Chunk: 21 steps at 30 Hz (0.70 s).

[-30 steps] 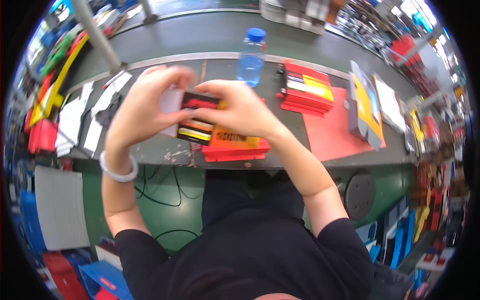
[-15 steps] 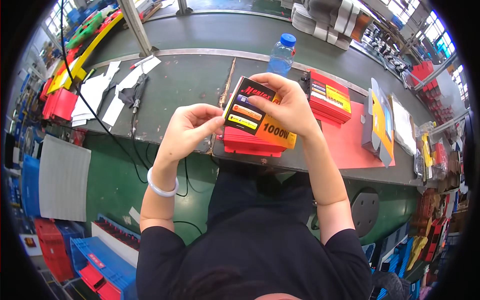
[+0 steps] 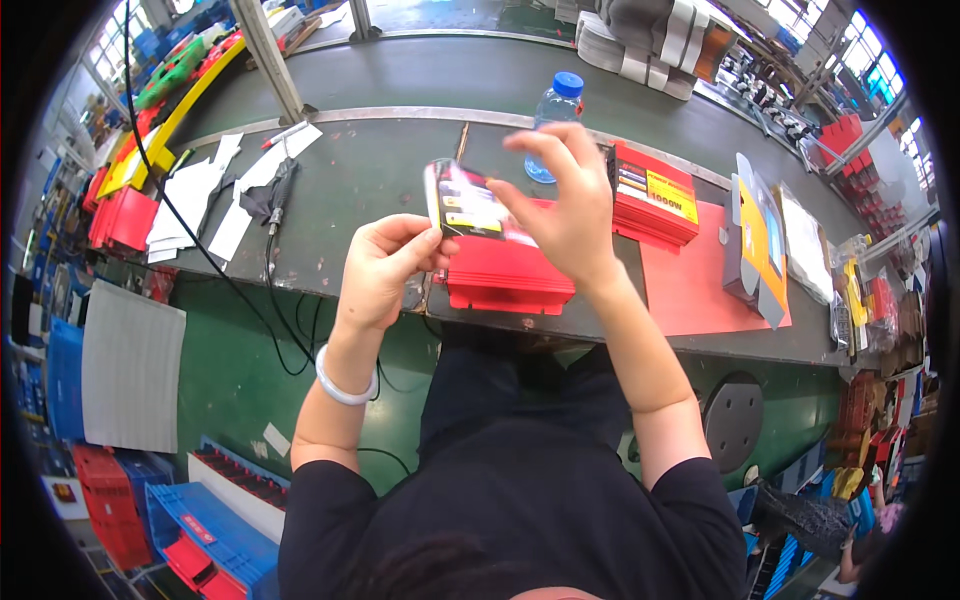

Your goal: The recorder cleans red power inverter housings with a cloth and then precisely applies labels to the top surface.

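Note:
My left hand [image 3: 393, 262] pinches the lower left corner of a black printed label [image 3: 470, 208], which is curled and blurred by motion. My right hand [image 3: 572, 205] is just right of the label, its thumb and fingers spread apart; whether the thumb tip touches the label's edge I cannot tell. Beneath both lies a red finned metal casing [image 3: 508, 272] on the bench, its top bare where it shows. Further right a second red casing [image 3: 652, 190] carries a label in black and yellow.
A blue-capped plastic bottle [image 3: 562, 98] stands behind my right hand. On the right are a red sheet [image 3: 690, 285] and an opened orange-and-grey carton [image 3: 755, 245]. White papers [image 3: 190, 205] and a corded tool [image 3: 272, 195] lie on the left, with a black cable [image 3: 195, 230] hanging in front.
My right hand has let go of the label and its fingers have spread. The label has swung up and left in my left hand, curling and uncovering the red casing.

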Available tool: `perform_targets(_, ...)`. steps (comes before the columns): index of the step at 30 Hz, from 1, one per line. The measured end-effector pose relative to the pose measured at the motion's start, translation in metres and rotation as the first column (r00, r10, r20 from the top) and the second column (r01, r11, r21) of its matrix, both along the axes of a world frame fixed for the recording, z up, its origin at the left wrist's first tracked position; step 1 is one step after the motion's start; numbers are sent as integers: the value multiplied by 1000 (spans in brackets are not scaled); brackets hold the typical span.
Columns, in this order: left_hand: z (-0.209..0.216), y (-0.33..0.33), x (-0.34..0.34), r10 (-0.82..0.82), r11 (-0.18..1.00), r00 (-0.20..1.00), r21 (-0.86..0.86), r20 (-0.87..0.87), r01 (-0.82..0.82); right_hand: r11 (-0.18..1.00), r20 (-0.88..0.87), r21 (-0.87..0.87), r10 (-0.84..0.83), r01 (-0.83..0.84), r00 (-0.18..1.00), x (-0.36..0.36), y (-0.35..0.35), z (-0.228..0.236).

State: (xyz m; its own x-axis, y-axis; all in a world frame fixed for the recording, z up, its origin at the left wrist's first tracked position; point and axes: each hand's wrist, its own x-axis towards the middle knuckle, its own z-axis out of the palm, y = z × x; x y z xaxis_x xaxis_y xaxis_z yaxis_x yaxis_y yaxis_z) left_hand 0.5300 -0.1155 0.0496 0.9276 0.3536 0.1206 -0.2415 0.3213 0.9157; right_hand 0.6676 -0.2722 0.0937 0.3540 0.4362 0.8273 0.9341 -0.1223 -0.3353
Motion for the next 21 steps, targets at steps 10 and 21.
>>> perform_targets(10, 0, -29, 9, 125, 990, 987, -69, 96, -119, 972, -190, -6, 230, -236, 954, -26, -4, -13)
perform_targets(21, -2, -40, 14, 285, 861, 929, 362, 237, -356, 989, 167, -77, 134, -123, 977, -19, -9, -20)
